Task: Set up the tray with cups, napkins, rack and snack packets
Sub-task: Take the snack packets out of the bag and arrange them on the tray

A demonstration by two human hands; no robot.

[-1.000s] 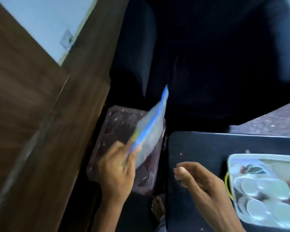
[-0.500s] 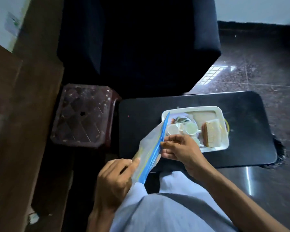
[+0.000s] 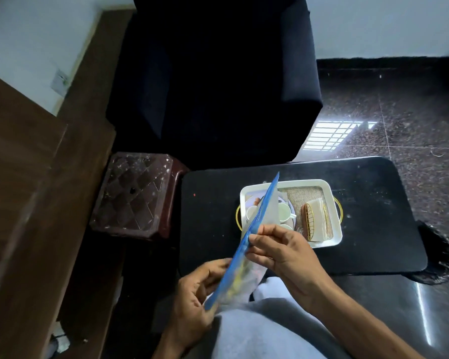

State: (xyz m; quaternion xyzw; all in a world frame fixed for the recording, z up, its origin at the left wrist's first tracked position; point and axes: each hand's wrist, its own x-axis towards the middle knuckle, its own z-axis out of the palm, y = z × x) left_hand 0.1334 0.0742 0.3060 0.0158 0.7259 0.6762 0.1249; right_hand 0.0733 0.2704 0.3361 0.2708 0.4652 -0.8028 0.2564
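Snack packet point(image 3: 240, 273) held edge-on between both my hands, above my lap
My left hand point(image 3: 195, 288) grips its lower end, fingers curled; my right hand point(image 3: 278, 251) pinches its blue edge midway. Upper end overlaps the white tray's point(image 3: 296, 182) left half, where cups point(image 3: 283, 212) stand; rack point(image 3: 309, 220) with napkins point(image 3: 318, 206) at right, on the black tabletop point(image 3: 213, 203)

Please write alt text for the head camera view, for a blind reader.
A person holds a blue-edged packet by a black table: the left hand grips its lower end, the right hand pinches its middle. Beyond it, a white tray holds cups and a rack of napkins.
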